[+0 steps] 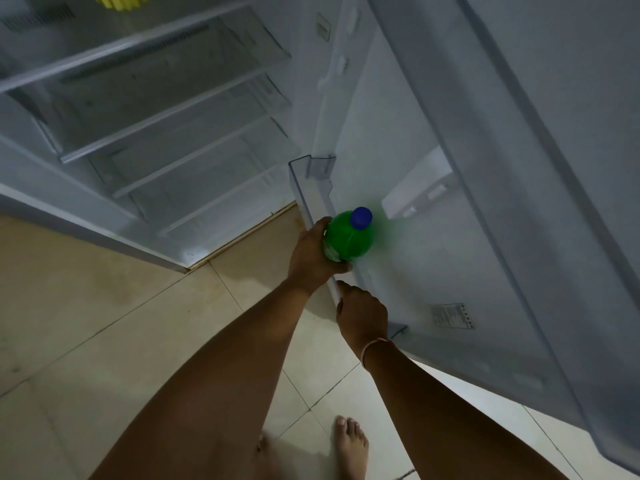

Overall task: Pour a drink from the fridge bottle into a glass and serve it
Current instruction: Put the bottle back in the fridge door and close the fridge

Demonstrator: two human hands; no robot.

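Observation:
A green plastic bottle [349,237] with a blue cap stands upright in the lowest shelf of the open fridge door [519,168]. My left hand [313,258] is wrapped around the bottle's body from the left. My right hand [360,315] rests on the clear front rail of that door shelf [311,199], just below the bottle, with its fingers curled over the rail. No glass is in view.
The fridge body [156,116] stands open at the upper left with several bare glass shelves. A yellow object [119,0] sits at the top edge. Beige floor tiles [104,306] lie below, and my bare foot [349,445] shows at the bottom.

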